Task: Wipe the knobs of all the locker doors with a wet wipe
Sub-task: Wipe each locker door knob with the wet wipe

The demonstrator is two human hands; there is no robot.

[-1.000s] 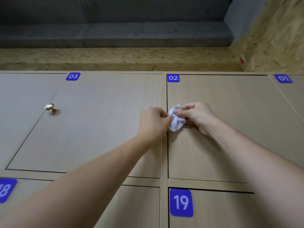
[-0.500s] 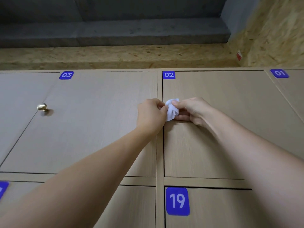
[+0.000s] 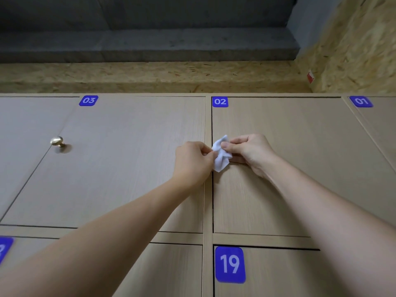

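Observation:
A crumpled white wet wipe (image 3: 221, 156) sits at the left edge of locker door 02 (image 3: 289, 168), at knob height. My left hand (image 3: 192, 162) pinches its left side and my right hand (image 3: 249, 152) pinches its top with thumb and fingers. The knob of door 02 is hidden behind the wipe and my hands. A brass knob (image 3: 57, 141) sticks out at the left edge of locker door 03 (image 3: 128, 163), far left of both hands.
Door 01 (image 3: 381, 125) lies at the far right, its knob out of view. Doors 19 (image 3: 267, 275) and 18 fill the row below. Chipboard (image 3: 150, 76) runs above the lockers and along the right wall.
The wipe and both hands stayed at the same spot on door 02; my fingers shifted on the wipe, which now hangs a little lower. The view drifted slightly.

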